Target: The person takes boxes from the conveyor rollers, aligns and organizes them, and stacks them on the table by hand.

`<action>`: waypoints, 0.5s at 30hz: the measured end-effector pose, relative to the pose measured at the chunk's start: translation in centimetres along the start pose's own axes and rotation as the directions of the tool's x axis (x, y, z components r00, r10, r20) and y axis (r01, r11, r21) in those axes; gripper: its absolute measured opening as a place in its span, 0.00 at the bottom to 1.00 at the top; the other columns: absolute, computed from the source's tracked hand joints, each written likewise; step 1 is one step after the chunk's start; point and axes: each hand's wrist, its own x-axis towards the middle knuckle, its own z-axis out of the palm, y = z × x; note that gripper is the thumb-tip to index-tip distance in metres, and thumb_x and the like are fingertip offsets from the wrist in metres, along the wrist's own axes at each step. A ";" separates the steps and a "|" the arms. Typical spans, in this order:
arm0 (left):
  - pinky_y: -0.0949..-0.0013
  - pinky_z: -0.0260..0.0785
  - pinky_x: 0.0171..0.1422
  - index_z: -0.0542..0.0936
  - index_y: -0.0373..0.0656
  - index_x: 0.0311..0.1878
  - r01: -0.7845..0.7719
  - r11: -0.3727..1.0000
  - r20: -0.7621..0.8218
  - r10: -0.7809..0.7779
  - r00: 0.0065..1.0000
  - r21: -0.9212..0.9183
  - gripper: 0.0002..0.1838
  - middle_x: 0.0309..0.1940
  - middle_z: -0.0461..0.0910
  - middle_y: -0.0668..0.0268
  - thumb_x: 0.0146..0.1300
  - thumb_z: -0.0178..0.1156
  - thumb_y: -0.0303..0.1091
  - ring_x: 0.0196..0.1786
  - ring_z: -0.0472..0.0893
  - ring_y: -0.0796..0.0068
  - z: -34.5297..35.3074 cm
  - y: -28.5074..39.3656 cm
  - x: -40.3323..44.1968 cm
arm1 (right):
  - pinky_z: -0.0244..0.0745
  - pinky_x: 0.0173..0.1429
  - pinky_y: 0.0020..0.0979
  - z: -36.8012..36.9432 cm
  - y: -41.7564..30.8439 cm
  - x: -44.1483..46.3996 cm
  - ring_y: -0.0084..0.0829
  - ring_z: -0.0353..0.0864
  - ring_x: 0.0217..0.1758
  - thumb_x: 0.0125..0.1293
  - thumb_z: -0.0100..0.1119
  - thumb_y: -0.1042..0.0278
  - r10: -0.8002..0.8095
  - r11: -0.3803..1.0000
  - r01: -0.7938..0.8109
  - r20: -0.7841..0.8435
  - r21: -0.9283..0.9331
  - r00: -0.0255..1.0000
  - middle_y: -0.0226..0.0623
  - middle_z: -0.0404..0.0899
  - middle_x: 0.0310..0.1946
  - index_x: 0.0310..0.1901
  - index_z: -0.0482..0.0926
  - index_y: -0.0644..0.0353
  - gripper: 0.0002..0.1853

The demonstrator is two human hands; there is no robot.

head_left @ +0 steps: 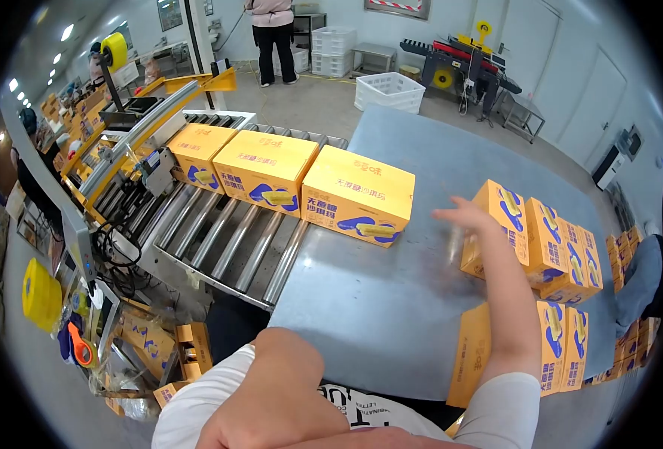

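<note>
My right hand is stretched over the metal table, fingers apart and pointing left, holding nothing. It hovers between a yellow carton at the table's left edge and an upright carton partly behind my wrist. My left arm is bent low in front of my body; its hand does not show. Behind the first carton, two more, a middle carton and a far carton, sit in a row on the roller conveyor. Several cartons stand on the table's right side, with another group nearer me, partly behind my forearm.
The metal table spans the middle. A taping machine frame straddles the conveyor. A white crate is on the floor beyond, and a person stands at the back. Tape rolls and orange-handled scissors hang at left.
</note>
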 end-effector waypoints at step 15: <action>0.68 0.77 0.48 0.91 0.58 0.48 0.005 0.998 -0.030 -0.003 1.000 0.062 0.17 0.47 0.88 0.77 0.63 0.72 0.55 0.47 0.86 0.73 0.8 0.0 -0.4 | 0.74 0.66 0.55 -9.5 18.4 3.9 0.51 0.81 0.65 0.61 0.71 0.36 0.540 0.802 -0.363 -0.315 0.474 0.780 0.56 0.83 0.60 0.68 0.74 0.68 0.45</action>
